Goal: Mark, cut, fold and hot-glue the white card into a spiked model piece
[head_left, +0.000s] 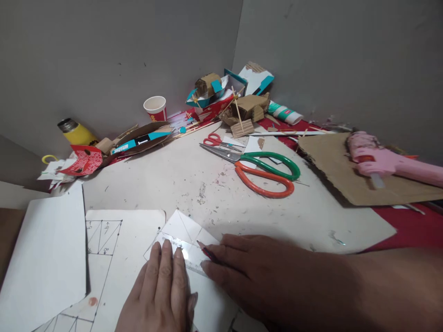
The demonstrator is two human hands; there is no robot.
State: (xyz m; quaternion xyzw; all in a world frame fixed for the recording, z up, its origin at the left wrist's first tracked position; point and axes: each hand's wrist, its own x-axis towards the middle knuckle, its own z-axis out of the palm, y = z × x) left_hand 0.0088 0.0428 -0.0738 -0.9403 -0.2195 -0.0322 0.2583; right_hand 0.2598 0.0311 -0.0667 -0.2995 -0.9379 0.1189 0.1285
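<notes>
My left hand (162, 281) lies with its fingers stretched out across a clear plastic ruler (188, 251), pressing it onto a white sheet (178, 224). Pencil lines cross the upper part of that sheet. Between the fingers of my right hand (235, 260) is a dark pencil (206, 251), its tip just above the ruler's edge on the sheet. Beneath the left hand's side, a larger paper (131, 230) carries a drawn pattern of triangles.
Large scissors (266, 177) with green and orange handles lie beyond my hands, beside small red scissors (212, 139). At right a pink glue gun (387, 161) rests on cardboard (332, 170). A paper cup (155, 108), a yellow bottle (78, 133) and cardboard models (247, 108) line the back.
</notes>
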